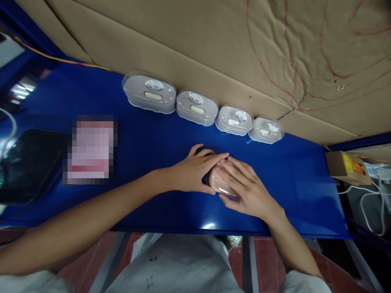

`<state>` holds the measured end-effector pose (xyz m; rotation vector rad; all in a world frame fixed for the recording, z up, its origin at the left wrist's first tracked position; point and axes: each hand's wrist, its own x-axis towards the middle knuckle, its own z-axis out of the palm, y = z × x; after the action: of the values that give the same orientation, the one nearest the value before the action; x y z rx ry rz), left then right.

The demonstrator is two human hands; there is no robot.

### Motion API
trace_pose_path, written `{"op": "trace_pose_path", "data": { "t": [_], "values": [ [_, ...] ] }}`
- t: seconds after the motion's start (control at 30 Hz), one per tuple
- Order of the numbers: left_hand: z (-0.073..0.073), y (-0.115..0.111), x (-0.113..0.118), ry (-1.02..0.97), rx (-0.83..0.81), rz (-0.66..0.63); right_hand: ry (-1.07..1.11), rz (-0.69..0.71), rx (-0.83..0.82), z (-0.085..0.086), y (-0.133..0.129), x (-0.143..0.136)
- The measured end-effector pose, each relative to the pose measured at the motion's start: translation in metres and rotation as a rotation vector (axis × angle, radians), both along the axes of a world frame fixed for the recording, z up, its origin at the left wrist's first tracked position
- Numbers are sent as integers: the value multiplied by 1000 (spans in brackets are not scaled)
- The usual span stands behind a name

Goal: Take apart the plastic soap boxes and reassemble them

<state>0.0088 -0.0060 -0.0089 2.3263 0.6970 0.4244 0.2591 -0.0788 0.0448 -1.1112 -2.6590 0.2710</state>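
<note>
On the blue table, my two hands meet around a clear, rounded container (222, 184) with a pinkish tint. My left hand (198, 169) holds its left side, with the thumb low and the fingers above. Over its top and right side lies my right hand (242, 183), its fingers curved across it and the thumb at the near edge. Much of the container is hidden under the fingers. Beyond my hands, several clear lidded containers stand in a slanting row, among them a large one (149, 92) at the left and a small one (265, 130) at the right.
A brown covered panel (183, 53) rises behind the row. On the left of the blue table (146, 142) lie a blurred-out rectangular item (91, 150) and a dark flat object (30, 162). A cardboard box (346, 167) and white cables sit at the far right.
</note>
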Motion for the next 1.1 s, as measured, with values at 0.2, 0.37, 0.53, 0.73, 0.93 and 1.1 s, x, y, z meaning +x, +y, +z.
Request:
{"op": "trace_pose_path", "data": {
  "t": [0.2,0.37,0.53,0.73,0.93,1.1],
  "values": [
    [0,3,-2,-15,-1,-20,0,-16,-2,-4,2,-3],
    [-1,4,-5,0,28,-41,1,-35,-19,-3,3,0],
    [2,2,-8,81,87,-35,-68,-189,-145,8,8,49],
    [7,3,-8,146,121,-55,54,-552,-136,7,24,133],
    [6,3,-9,161,145,-54,193,-749,-31,-3,38,160],
    [6,3,-8,164,161,-61,139,-858,112,-14,48,168]
  ]
}}
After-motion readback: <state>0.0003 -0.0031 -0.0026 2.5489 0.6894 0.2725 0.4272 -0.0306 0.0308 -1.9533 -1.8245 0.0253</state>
